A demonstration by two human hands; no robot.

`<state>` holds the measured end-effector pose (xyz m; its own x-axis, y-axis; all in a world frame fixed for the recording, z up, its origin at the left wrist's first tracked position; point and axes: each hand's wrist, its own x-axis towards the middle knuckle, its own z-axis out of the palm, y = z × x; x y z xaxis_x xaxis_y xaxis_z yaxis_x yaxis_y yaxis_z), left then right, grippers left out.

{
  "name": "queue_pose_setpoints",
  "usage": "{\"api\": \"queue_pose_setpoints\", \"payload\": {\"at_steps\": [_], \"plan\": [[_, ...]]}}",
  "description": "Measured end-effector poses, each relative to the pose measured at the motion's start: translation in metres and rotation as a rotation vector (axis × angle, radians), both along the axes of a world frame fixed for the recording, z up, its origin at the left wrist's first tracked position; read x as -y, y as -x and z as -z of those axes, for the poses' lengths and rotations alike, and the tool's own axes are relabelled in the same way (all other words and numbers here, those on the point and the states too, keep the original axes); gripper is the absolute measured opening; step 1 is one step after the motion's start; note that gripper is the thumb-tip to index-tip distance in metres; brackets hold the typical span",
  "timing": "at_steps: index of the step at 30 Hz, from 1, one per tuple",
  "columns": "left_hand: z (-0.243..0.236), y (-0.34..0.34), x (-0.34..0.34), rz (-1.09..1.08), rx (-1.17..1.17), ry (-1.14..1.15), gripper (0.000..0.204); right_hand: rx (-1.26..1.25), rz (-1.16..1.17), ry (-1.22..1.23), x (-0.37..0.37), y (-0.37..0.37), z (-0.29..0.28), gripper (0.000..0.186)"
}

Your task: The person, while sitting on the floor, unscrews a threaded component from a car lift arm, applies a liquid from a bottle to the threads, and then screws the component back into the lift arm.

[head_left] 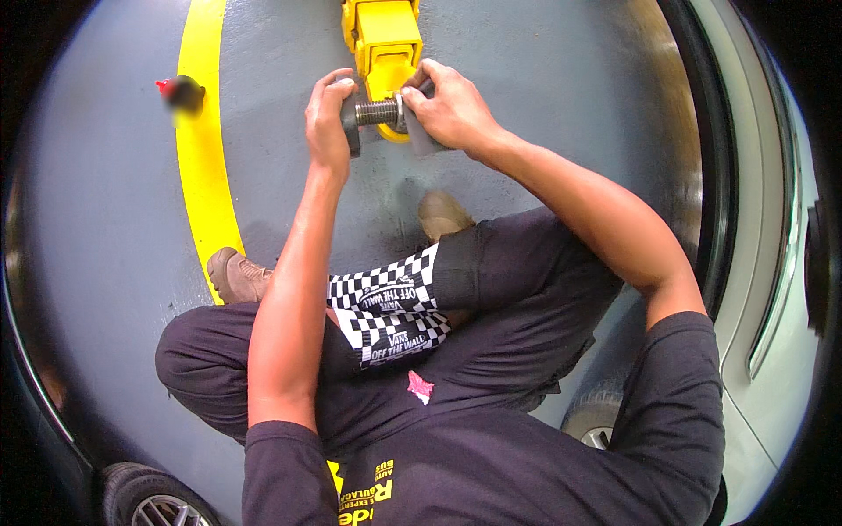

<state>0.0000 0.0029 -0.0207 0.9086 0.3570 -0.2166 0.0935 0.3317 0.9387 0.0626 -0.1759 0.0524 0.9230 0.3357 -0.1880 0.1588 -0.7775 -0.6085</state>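
A short, thick threaded metal rod (375, 112) lies level between my two hands, with a nut or collar (400, 114) near its right end. My left hand (330, 118) is closed on a dark, flat-faced piece (352, 127) at the rod's left end. With fingers and thumb, my right hand (449, 107) grips a grey plate-like piece (421, 133) at the other end. Whether the pieces are joined to the rod cannot be made out. Just beyond and partly behind them is a yellow metal arm (386, 39) with a rounded end low to the floor.
I sit cross-legged on a grey floor (281, 114) with a yellow painted stripe (202, 167). A blurred dark object (184, 95) with a red bit lies on the stripe. A pale car body (763, 175) runs along the right; a wheel (162, 504) shows lower left. A pink scrap (420, 387) rests on my lap.
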Motion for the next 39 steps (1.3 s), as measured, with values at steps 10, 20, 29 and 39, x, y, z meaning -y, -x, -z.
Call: {"api": "queue_pose_setpoints", "payload": {"at_steps": [10, 20, 29, 39], "plan": [[0.001, -0.002, 0.001, 0.005, 0.024, -0.005, 0.054, 0.089, -0.031, -0.085, 0.002, 0.001, 0.011, 0.031], [-0.003, 0.001, 0.004, -0.044, 0.026, 0.023, 0.054, -0.239, 0.042, -0.033, 0.020, -0.042, -0.001, 0.045], [0.003, -0.002, 0.004, 0.003, 0.036, 0.011, 0.054, 0.036, -0.278, 0.293, 0.016, -0.030, -0.013, 0.053], [-0.001, -0.002, 0.003, -0.008, 0.047, 0.017, 0.053, 0.185, -0.854, 0.666, 0.024, 0.023, -0.056, 0.115]]}}
